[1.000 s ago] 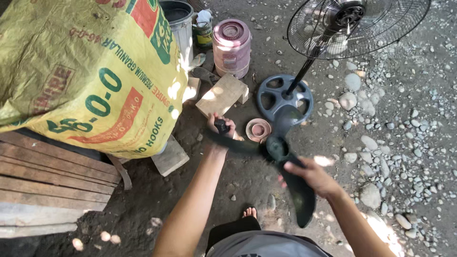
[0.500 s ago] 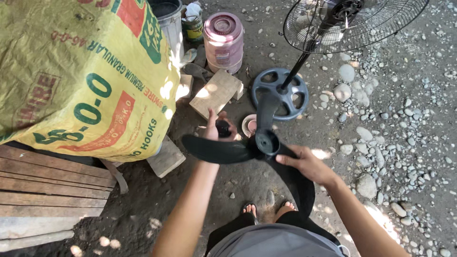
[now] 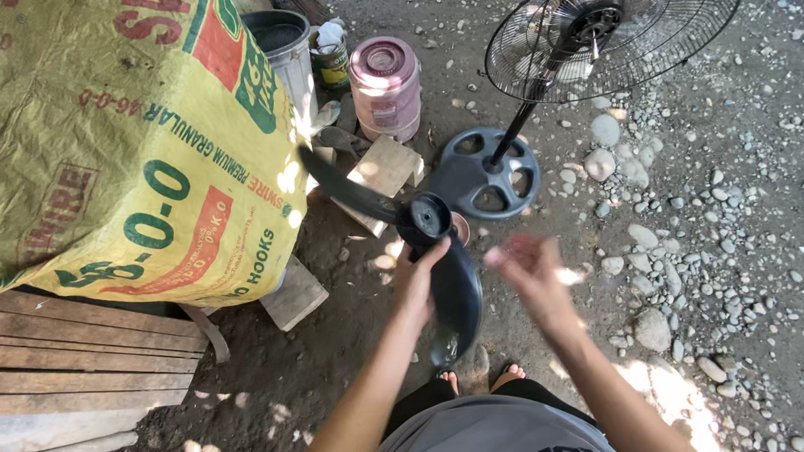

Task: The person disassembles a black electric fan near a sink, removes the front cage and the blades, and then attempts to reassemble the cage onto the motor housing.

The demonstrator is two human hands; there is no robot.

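Left hand [image 3: 416,280] grasping black fan blade [image 3: 435,251] by its hub. Right hand [image 3: 526,264] blurred, released, fingers spread, just beside blade, above gravel [image 3: 712,234].

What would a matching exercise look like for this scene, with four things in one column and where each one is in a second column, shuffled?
Things:
1. black fan blade
2. yellow sack
3. pink container
4. round fan base

Places:
A. standing on the ground by the grey bucket
B. held in the left hand
C. on the dirt, under the wire fan guard
D. lying on the wooden slats

Pairs: 1-B, 2-D, 3-A, 4-C
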